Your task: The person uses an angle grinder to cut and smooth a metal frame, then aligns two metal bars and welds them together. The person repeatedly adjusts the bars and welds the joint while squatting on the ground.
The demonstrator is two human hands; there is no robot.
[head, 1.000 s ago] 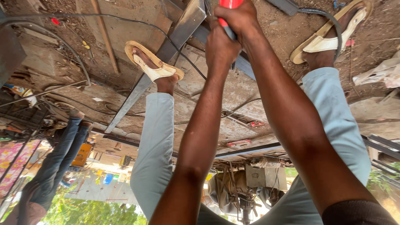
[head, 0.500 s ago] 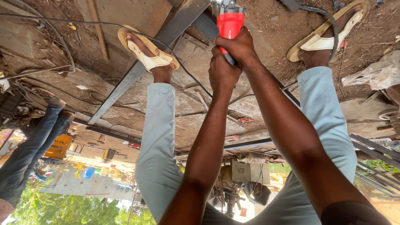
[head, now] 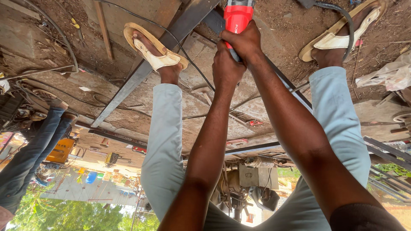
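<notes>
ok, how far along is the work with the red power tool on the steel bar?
Done: the red power tool is gripped by both the left hand and the right hand, and held down at the steel bar. In hand: working at the bar. Left: unclear, since the tool's working end is out of frame and no cut or sparks show.
</notes>
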